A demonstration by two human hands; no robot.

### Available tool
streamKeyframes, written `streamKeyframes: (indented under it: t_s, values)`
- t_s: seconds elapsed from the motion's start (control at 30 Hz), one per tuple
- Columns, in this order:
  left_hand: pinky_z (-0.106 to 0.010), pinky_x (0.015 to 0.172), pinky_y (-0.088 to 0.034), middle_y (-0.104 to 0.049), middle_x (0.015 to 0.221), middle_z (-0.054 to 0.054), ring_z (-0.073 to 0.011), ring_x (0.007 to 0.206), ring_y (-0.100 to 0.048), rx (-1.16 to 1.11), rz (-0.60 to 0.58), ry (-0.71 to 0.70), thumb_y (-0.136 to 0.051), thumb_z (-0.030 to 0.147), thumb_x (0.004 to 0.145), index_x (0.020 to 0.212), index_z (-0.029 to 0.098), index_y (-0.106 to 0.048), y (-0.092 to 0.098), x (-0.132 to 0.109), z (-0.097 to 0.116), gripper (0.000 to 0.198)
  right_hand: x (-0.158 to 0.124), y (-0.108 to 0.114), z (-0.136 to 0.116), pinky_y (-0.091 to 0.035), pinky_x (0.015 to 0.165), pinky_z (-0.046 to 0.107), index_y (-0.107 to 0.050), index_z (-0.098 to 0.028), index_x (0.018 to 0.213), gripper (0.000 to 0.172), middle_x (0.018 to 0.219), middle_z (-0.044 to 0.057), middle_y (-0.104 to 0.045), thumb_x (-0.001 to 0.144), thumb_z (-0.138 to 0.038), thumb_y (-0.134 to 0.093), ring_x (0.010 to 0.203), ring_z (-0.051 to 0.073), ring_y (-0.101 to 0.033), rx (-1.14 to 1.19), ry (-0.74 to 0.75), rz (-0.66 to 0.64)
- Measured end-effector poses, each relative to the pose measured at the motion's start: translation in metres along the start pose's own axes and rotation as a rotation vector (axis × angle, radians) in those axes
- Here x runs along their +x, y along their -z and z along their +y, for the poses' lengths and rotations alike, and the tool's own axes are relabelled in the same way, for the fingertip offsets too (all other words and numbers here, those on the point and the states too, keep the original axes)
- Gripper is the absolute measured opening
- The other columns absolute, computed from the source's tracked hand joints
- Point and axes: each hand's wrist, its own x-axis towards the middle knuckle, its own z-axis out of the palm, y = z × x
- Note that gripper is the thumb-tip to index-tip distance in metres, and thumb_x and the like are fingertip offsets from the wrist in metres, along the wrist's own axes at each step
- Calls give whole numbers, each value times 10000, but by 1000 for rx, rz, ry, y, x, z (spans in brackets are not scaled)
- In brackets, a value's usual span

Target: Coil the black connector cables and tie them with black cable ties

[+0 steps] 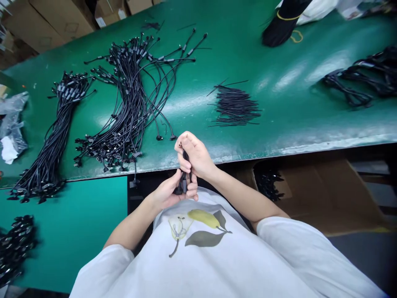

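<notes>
My left hand (169, 191) and my right hand (194, 155) meet low in the head view, just in front of my white shirt. Both grip a short black cable (184, 178) with a thick connector, which my fingers partly hide. Nearest to my hands is a large loose bundle of black cables with connectors (130, 99) on the green workbench (235, 49). Another long bundle of black cables (52, 136) lies left of it, and a bunch of short thin black wires (234, 105) lies to the right.
A dark cable tangle (359, 80) lies at the right of the bench. A black item with yellow cord (282, 22) sits at the far edge. A lower teal bench (71, 231) holds more cables (15, 248). Cardboard boxes (46, 20) stand beyond, and a plastic bag (12, 124) lies left.
</notes>
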Motion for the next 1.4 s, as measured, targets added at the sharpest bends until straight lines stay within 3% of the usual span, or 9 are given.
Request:
streamKeyframes:
  t_s: [0.2, 0.33, 0.5, 0.63, 0.8, 1.0, 1.17, 1.27, 1.4]
  values:
    - [-339, 729, -515, -587, 766, -60, -180, 729, -625, -33, -98, 74, -755, 532, 711, 824, 109, -607, -1, 4, 8, 462, 0, 4, 2, -243, 280, 121, -393, -217, 835, 397, 680, -111, -416, 849, -547, -613, 316, -16, -315, 43, -11, -104]
    - [-179, 440, -326, -322, 545, 79, -54, 440, -343, -38, -7, 23, -722, 475, 770, 791, 139, -547, -4, 12, 5, 379, 8, 16, 6, -208, 286, 123, -373, -217, 825, 384, 661, -112, -398, 892, -560, -533, 311, -12, -295, -17, -40, -69]
    - [-159, 429, -252, -270, 549, 98, -42, 447, -284, 124, 220, -128, -683, 509, 793, 737, 167, -463, 3, 18, -1, 410, 9, 46, -14, -533, 681, 292, -488, -206, 964, 185, 897, 10, -586, 968, -384, -437, 732, 119, -638, -725, 265, 2]
    - [-188, 441, -259, -317, 553, 89, -56, 464, -307, 446, 244, -102, -596, 582, 824, 760, 170, -467, 20, 13, 5, 436, -10, 54, -31, -382, 1009, 457, -571, -179, 1090, 227, 1101, 85, -632, 974, -200, -378, 1076, 202, -566, -1517, 611, -534]
    - [-237, 508, -302, -358, 566, 71, -85, 509, -332, 785, 122, -45, -383, 605, 920, 825, 158, -500, 30, 2, 8, 473, -32, 53, -23, -345, 602, 300, -537, -159, 812, 189, 720, 37, -553, 958, -202, -424, 653, 162, -493, -2010, 483, -883]
    - [-259, 610, -350, -435, 645, 40, -109, 601, -392, 865, 139, -73, -393, 549, 934, 818, 164, -506, 35, -2, 13, 417, -29, 54, -9, -211, 536, 310, -538, -159, 820, 205, 721, 35, -534, 934, -89, -382, 632, 156, -434, -2020, 638, -904]
    - [-256, 610, -319, -447, 631, 36, -112, 604, -393, 953, 305, -123, -436, 510, 924, 780, 159, -563, 47, -10, 13, 400, 14, 51, -16, -343, 632, 265, -623, -154, 862, 246, 796, 42, -633, 986, -256, -435, 708, 147, -528, -1650, 240, -1060]
    - [-245, 559, -272, -376, 568, 60, -95, 542, -331, 666, 426, -233, -475, 524, 908, 813, 148, -572, 57, -17, 11, 400, 61, 47, -18, -406, 752, 241, -658, -180, 984, 328, 946, 46, -663, 1015, -335, -370, 864, 147, -593, -1541, 62, -764]
    - [-217, 513, -249, -348, 569, 70, -70, 517, -290, 231, 588, -451, -636, 525, 819, 809, 144, -559, 61, -26, 19, 389, 120, 38, 11, -430, 782, 300, -625, -114, 1084, 336, 1123, 150, -598, 970, -386, -464, 991, 248, -595, -1946, -50, -113]
